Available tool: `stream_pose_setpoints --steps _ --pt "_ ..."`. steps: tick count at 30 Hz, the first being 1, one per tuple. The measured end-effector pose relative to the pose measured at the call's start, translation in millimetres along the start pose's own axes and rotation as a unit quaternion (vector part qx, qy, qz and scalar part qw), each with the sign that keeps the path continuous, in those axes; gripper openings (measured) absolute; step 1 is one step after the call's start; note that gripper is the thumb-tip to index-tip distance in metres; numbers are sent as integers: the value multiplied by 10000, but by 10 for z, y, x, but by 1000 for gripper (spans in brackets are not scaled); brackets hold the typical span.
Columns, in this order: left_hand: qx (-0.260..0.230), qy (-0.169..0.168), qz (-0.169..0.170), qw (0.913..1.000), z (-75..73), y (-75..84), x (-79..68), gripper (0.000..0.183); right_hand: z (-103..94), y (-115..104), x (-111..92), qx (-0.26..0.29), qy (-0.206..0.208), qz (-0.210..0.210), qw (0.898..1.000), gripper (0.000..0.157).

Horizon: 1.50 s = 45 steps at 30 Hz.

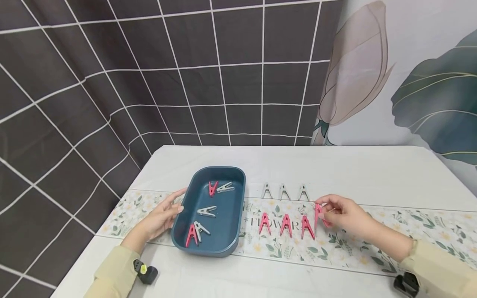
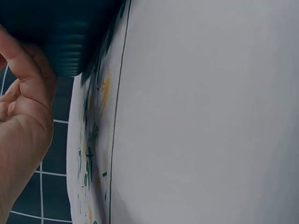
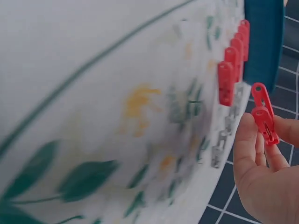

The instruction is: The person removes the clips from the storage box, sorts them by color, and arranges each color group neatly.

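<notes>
Red clothespin in the right hand, thumb and fingers clamped on it, right of the desk's middle and just beside a row of three red pegs! Three grey pegs line up nearer the far edge, while toward the left edge the left hand, thumb and forefinger apart, touches the blue tub holding five more.
</notes>
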<state>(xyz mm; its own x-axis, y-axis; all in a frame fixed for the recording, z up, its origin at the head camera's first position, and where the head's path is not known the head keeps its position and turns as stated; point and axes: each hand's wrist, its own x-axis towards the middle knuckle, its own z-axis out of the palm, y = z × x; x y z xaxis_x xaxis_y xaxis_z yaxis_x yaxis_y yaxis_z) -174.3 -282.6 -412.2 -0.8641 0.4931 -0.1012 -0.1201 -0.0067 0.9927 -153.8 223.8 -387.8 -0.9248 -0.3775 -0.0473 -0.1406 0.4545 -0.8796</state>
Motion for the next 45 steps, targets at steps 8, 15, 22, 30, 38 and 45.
stream_pose_setpoints --steps 8,15,22,30,38,45 --pt "80 84 -68 9999 14 10 11 61 -13 149 -75 -137 -98 285 9995 34" --pt "31 46 -54 10000 16 21 -2 61 3 259 -108 -191 -125 336 9992 33" --pt "32 -46 -33 10000 8 22 -10 60 22 272 -90 -397 -88 463 9981 33" --pt "56 -30 -60 10000 21 48 -8 59 31 273 -70 -661 32 537 9964 28" --pt "-49 9 -85 10000 36 61 -7 59 23 217 -67 -724 144 802 9940 28" --pt "-71 -60 -7 10000 27 51 -16 57 -30 90 -44 -1012 202 251 9943 27"
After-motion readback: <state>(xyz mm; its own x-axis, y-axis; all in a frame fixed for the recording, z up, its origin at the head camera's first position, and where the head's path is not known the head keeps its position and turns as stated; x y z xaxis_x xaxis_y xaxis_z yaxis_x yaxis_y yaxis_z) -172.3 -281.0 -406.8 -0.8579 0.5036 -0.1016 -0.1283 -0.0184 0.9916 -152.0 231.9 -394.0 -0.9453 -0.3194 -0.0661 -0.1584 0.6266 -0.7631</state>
